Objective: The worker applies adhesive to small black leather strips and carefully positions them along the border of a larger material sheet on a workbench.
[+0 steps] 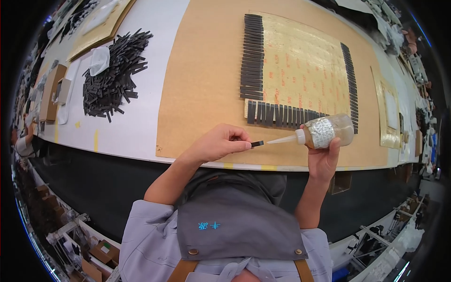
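Observation:
My left hand [218, 143] pinches a small black strip [257, 144] by one end, level over the near edge of a brown cardboard sheet [202, 84]. My right hand [323, 157] grips a squeeze bottle of brownish glue [326, 131], lying sideways. Its white nozzle [282, 139] points left, the tip almost touching the strip's free end. Beyond my hands lies a yellowish panel [300, 75] edged with rows of black strips [252, 56] along its left, bottom and right sides.
A loose heap of black strips [112, 75] with a white cloth [99, 60] on top lies on the white bench at the left. Cardboard boxes [52, 91] stand at the far left. More panels [390, 113] lie at the right.

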A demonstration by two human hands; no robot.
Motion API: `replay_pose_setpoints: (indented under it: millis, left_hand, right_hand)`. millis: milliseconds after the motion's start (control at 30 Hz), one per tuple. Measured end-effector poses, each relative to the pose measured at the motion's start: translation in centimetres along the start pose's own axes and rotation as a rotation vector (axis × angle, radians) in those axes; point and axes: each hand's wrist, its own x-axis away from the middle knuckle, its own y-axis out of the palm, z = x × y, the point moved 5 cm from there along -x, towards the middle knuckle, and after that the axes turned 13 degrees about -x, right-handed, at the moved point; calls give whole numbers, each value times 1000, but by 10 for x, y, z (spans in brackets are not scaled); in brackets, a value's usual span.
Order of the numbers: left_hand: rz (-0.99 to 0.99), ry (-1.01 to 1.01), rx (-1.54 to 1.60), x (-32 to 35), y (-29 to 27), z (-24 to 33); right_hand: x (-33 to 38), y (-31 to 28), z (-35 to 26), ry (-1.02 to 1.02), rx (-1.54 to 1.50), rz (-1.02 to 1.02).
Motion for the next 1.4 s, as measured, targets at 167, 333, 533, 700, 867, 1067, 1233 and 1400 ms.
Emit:
replay_pose_setpoints:
  millis: [167, 333, 533, 700, 867, 1067, 1233, 1400]
  left_hand:
    - [-1, -8, -3, -1, 8, -1]
    - [6, -13, 18, 0, 8, -2]
    - [1, -26, -1, -1, 6, -4]
    - [-36, -36, -38, 1, 5, 0]
    - [-31, -38, -49, 1, 5, -3]
    - [-33, -52, -52, 2, 6, 0]
    - [-26, -51, -56, 3, 6, 0]
    - [-27, -46, -62, 2, 6, -3]
  right_hand:
    - [4, -1, -1, 11, 38, 12]
    - [5, -8, 1, -2, 66, 25]
    - [3, -8, 4, 10, 119, 21]
    - [4, -6, 5, 10, 123, 44]
    - [4, 8, 6, 34, 72, 33]
    - [5, 7, 6, 58, 80, 26]
    - [5, 7, 6, 43, 95, 41]
    - [6, 10, 6, 38, 99, 46]
